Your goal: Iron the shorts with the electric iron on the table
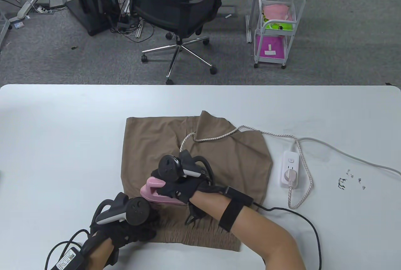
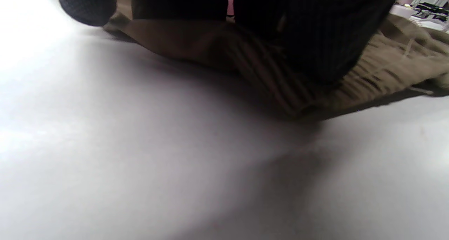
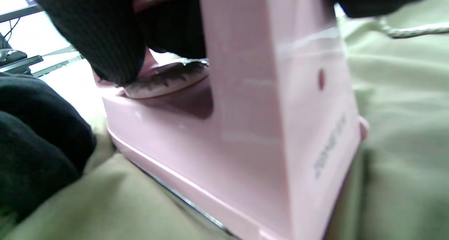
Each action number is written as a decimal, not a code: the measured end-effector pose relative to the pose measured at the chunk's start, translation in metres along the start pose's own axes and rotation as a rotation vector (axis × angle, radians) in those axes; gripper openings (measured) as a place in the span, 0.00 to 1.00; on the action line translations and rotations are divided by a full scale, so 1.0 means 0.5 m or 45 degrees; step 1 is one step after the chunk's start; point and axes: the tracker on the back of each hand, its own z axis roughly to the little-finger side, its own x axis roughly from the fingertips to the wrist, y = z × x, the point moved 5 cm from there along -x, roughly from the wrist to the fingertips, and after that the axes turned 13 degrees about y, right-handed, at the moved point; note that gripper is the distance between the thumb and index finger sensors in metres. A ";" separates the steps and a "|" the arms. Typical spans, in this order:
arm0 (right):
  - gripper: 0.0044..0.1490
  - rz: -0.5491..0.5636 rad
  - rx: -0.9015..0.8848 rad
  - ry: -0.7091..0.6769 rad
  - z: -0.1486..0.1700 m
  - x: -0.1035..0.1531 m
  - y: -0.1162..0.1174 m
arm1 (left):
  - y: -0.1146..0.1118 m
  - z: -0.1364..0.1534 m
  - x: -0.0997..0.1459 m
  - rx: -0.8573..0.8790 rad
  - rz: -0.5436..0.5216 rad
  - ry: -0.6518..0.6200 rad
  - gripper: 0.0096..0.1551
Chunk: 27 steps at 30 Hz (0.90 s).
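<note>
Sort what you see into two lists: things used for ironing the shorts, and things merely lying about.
In use: shorts; pink iron, held by the right hand; its braided cord; power strip; left hand on the waistband.

Lying about: office chair; white trolley; dark scraps.

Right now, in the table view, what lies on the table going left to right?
Left hand → iron → right hand → power strip → black specks. All but the last two sit on the shorts.
</note>
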 end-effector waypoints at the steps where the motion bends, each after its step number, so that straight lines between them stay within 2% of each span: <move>1: 0.36 0.000 -0.002 0.009 0.008 0.004 -0.001 | 0.000 0.000 0.000 0.000 0.000 0.000 0.39; 6: 0.36 -0.040 -0.063 0.058 0.058 0.020 -0.003 | 0.000 0.001 0.000 0.000 0.001 0.003 0.39; 10: 0.35 -0.115 -0.345 0.091 0.105 0.027 -0.010 | 0.000 0.002 0.000 0.004 0.002 0.005 0.39; 15: 0.34 -0.125 -0.698 0.098 0.142 0.038 -0.029 | 0.000 0.003 0.000 0.013 0.006 0.007 0.39; 20: 0.32 -0.043 -0.967 0.103 0.173 0.052 -0.064 | 0.000 0.004 0.000 0.018 0.009 0.008 0.38; 27: 0.35 0.120 -1.200 0.090 0.252 0.075 -0.135 | 0.004 0.015 0.001 0.080 0.002 -0.026 0.37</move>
